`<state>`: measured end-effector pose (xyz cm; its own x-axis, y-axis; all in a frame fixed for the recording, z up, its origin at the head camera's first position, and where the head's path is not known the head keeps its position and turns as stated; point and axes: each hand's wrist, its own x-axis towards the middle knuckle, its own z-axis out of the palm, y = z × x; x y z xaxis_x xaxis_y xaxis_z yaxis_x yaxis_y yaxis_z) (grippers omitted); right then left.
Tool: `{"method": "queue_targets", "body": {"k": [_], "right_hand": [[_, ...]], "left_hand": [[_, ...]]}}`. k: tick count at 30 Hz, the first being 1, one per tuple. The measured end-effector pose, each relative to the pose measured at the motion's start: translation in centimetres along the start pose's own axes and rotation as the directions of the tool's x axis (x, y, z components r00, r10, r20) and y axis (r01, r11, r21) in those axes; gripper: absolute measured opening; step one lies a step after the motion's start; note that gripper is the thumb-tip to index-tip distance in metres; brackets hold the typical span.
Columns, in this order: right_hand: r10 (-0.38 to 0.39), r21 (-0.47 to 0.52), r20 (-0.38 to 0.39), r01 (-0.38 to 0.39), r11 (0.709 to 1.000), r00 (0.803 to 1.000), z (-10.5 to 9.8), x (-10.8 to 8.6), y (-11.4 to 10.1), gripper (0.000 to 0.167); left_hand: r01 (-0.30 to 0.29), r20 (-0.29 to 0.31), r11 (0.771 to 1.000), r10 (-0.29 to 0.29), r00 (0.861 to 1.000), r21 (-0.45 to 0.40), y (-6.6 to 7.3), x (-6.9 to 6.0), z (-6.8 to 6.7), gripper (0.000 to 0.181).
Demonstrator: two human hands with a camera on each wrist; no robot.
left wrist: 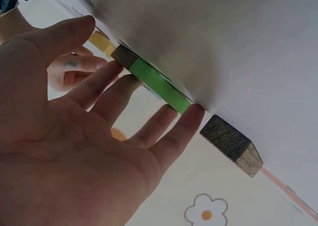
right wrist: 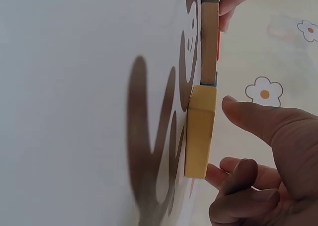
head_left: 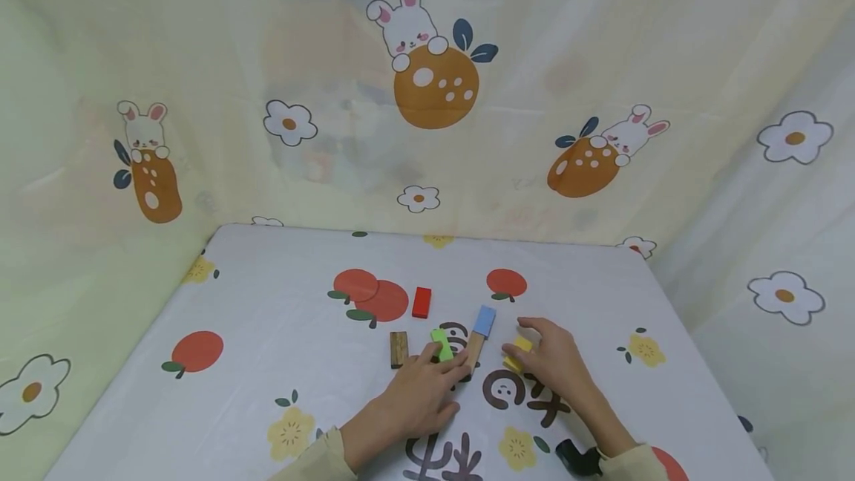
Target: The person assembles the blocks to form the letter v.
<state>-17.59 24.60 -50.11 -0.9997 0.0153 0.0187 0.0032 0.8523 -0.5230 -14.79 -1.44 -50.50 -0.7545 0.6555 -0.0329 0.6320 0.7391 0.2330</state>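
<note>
In the head view, the left hand (head_left: pixel 417 396) lies palm down over a green block (head_left: pixel 442 345) and a light wooden block (head_left: pixel 475 351). Its fingertips touch the green block (left wrist: pixel 159 84) in the left wrist view, fingers spread. A blue block (head_left: pixel 484 321) adjoins the light wooden block's far end. Beside a yellow block (head_left: pixel 518 354) is the right hand (head_left: pixel 557 358). The right wrist view shows its thumb apart from the yellow block (right wrist: pixel 199 136), the other fingers bent, one fingertip by the lower end; contact there is unclear.
A red block (head_left: pixel 421 302) lies beyond the left hand, and a dark brown wooden block (head_left: pixel 398 349) is left of the green one. A black object (head_left: pixel 577 459) sits by the right sleeve. The printed tablecloth (head_left: pixel 254 303) meets a patterned curtain (head_left: pixel 334 169) at the back.
</note>
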Motion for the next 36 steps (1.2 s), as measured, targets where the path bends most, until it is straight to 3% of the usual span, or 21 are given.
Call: {"method": "queue_targets", "body": {"k": [14, 36], "right_hand": [[0.023, -0.049, 0.048, -0.021, 0.999, 0.999, -0.3, -1.4, 0.4, 0.073], [-0.01, -0.073, 0.039, 0.012, 0.997, 0.999, -0.3, -1.8, 0.5, 0.067]], "left_hand": [[0.007, 0.013, 1.0, -0.007, 1.0, -0.016, -0.1, -0.1, 0.1, 0.058], [0.014, 0.008, 1.0, -0.014, 1.0, 0.003, 0.0, -0.1, -0.1, 0.06]]}}
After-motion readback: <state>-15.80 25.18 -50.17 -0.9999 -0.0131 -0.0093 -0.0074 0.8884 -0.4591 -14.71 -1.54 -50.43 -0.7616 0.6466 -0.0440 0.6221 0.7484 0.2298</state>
